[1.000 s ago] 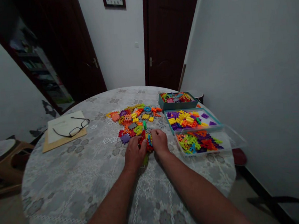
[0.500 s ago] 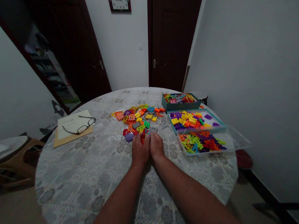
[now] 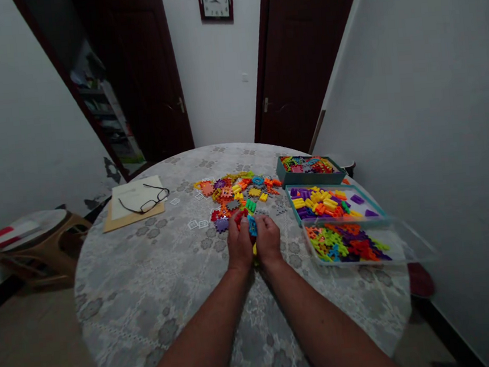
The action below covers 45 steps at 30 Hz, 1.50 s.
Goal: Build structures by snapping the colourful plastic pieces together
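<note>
My left hand (image 3: pixel 239 244) is closed around red plastic building pieces (image 3: pixel 239 217), its fingers partly covering them. Against it, my right hand (image 3: pixel 269 241) is closed on a blue plastic building piece (image 3: pixel 252 226), which shows between the two thumbs. Some yellow plastic (image 3: pixel 255 253) peeks out lower down between the palms. Whether the red, blue and yellow parts are joined is hidden by the hands. Just beyond the fingers lies a heap of loose building pieces, with a purple gear-shaped piece (image 3: pixel 221 225) and a green piece (image 3: pixel 250 206) nearest.
On the right stand a dark green box (image 3: pixel 308 179), a tray with a teal rim (image 3: pixel 294 206) and a clear plastic container (image 3: pixel 412 243), all holding colourful pieces. Eyeglasses (image 3: pixel 148 206) rest on papers (image 3: pixel 121 195) at the left of the round table (image 3: pixel 173 304).
The view has shifted left, so everything appears further right. Between my hands, the blue piece and some yellow now show; my hands have come slightly nearer to me and turned.
</note>
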Each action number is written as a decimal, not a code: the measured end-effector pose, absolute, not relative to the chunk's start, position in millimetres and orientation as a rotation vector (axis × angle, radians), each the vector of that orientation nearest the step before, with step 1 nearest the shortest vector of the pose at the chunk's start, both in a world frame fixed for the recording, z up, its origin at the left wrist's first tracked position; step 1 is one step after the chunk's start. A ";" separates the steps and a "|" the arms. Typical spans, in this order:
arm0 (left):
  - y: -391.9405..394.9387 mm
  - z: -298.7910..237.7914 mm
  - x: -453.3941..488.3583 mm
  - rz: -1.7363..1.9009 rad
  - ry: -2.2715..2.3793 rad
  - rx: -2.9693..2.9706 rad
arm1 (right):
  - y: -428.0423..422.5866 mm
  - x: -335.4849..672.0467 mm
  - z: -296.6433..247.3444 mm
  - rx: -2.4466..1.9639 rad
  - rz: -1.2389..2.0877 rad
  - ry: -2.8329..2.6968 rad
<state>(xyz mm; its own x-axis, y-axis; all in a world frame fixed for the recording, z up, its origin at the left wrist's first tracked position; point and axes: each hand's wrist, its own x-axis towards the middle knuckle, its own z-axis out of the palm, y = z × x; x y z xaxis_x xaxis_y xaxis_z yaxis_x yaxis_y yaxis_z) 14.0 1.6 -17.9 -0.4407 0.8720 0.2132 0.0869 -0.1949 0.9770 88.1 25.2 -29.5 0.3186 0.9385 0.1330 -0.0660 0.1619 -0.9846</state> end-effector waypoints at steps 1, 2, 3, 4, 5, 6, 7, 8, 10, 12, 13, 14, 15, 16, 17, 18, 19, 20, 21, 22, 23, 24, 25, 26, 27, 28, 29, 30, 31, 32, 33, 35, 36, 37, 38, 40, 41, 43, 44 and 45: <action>1.0 -17.9 15.5 1.710 1.454 1.159 | 24.4 88.7 -27.3 -1.182 0.882 -0.998; 0.3 -17.9 17.6 1.725 1.449 1.172 | 23.6 89.8 -25.3 -1.191 0.851 -1.021; -0.4 -17.8 20.1 1.739 1.451 1.177 | 22.9 91.1 -23.6 -1.197 0.821 -1.040; -1.3 -17.7 22.8 1.747 1.455 1.171 | 22.2 92.7 -22.3 -1.201 0.796 -1.054; -2.3 -17.3 25.5 1.747 1.456 1.157 | 21.5 94.4 -21.5 -1.203 0.778 -1.070; -3.5 -16.7 27.9 1.740 1.453 1.141 | 21.0 96.1 -21.0 -1.203 0.766 -1.087; -4.7 -15.9 29.9 1.728 1.448 1.128 | 20.5 97.6 -20.9 -1.201 0.758 -1.105; -5.8 -15.0 31.2 1.715 1.444 1.119 | 19.9 98.9 -21.0 -1.198 0.754 -1.123; -7.4 -13.6 31.5 1.697 1.429 1.100 | 18.7 100.4 -21.2 -1.192 0.740 -1.160; -7.0 -13.8 29.2 1.692 1.377 1.058 | 17.1 100.4 -21.0 -1.202 0.700 -1.182; -6.0 -14.7 27.7 1.690 1.332 1.019 | 16.2 100.0 -20.8 -1.205 0.676 -1.194; -4.6 -16.0 26.2 1.687 1.282 0.969 | 15.3 99.3 -20.5 -1.203 0.654 -1.210; -3.0 -17.6 24.9 1.685 1.232 0.912 | 14.4 98.5 -20.1 -1.197 0.633 -1.226; -1.3 -19.4 23.9 1.685 1.184 0.855 | 13.7 97.7 -19.8 -1.189 0.618 -1.245; 0.0 -21.1 23.4 1.689 1.135 0.802 | 13.1 97.0 -19.5 -1.182 0.602 -1.266; 0.9 -22.4 23.1 1.694 1.088 0.763 | 12.7 96.6 -19.4 -1.176 0.580 -1.290; 1.3 -23.4 23.0 1.701 1.043 0.745 | 12.5 96.5 -19.3 -1.169 0.551 -1.316; 1.0 -23.8 22.9 1.704 1.004 0.748 | 12.4 96.8 -19.3 -1.162 0.518 -1.340; 0.2 -23.8 22.6 1.700 0.977 0.768 | 12.5 97.7 -19.3 -1.152 0.486 -1.361; -0.9 -23.4 22.2 1.689 0.962 0.800 | 12.7 98.9 -19.4 -1.142 0.459 -1.379; -2.3 -22.8 21.7 1.672 0.961 0.838 | 13.0 100.4 -19.4 -1.133 0.438 -1.390; -3.8 -22.1 21.1 1.651 0.967 0.875 | 13.4 102.0 -19.4 -1.125 0.425 -1.392; -5.1 -21.5 20.5 1.629 0.977 0.904 | 13.7 103.7 -19.3 -1.118 0.418 -1.389; -6.3 -21.2 20.0 1.611 0.989 0.923 | 14.1 105.2 -19.0 -1.109 0.413 -1.387; -7.3 -21.2 19.8 1.598 1.002 0.932 | 14.3 106.5 -18.7 -1.097 0.408 -1.384; -8.1 -21.5 19.8 1.589 1.015 0.931 | 14.4 107.4 -18.2 -1.083 0.401 -1.381; -8.6 -22.1 20.0 1.587 1.025 0.921 | 14.4 108.0 -17.6 -1.069 0.394 -1.376; -8.9 -22.9 20.3 1.587 1.029 0.904 | 14.2 108.3 -17.0 -1.056 0.390 -1.373; -9.0 -23.6 20.7 1.585 1.026 0.884 | 13.8 108.3 -16.4 -1.044 0.394 -1.370; -9.0 -24.2 21.1 1.584 1.019 0.863 | 13.3 108.2 -15.9 -1.035 0.407 -1.371; -9.0 -24.4 21.5 1.583 1.011 0.841 | 12.7 108.0 -15.5 -1.028 0.428 -1.371; -9.0 -23.7 22.0 1.581 1.006 0.796 | 11.3 107.6 -14.6 -1.026 0.474 -1.376; -9.1 -22.8 22.2 1.579 1.010 0.779 | 10.5 107.5 -14.0 -1.030 0.487 -1.380; -9.3 -21.8 22.3 1.575 1.009 0.764 | 9.9 107.5 -13.3 -1.039 0.490 -1.380; -9.5 -21.0 22.5 1.565 0.999 0.755 | 9.4 107.5 -12.5 -1.050 0.481 -1.377; -10.1 -20.1 23.0 1.534 0.960 0.748 | 8.9 107.9 -10.7 -1.063 0.449 -1.372; -10.3 -20.3 23.2 1.518 0.940 0.749 | 8.9 108.3 -9.8 -1.064 0.432 -1.367; -10.3 -21.8 23.4 1.492 0.924 0.771 | 9.3 109.4 -8.0 -1.060 0.412 -1.360; -10.1 -22.9 23.2 1.483 0.936 0.793 | 9.5 110.0 -7.3 -1.059 0.410 -1.359; -9.8 -24.0 22.7 1.476 0.959 0.820 | 9.7 110.7 -6.5 -1.058 0.410 -1.359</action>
<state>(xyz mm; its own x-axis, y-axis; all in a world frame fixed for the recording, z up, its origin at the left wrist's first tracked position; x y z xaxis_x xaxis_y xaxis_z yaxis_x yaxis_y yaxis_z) 22.7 -9.8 -24.0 -0.1191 0.9926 -0.0232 -0.4245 -0.0298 0.9049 110.7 9.7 -6.5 0.2301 0.7765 0.5866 0.3227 0.5078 -0.7988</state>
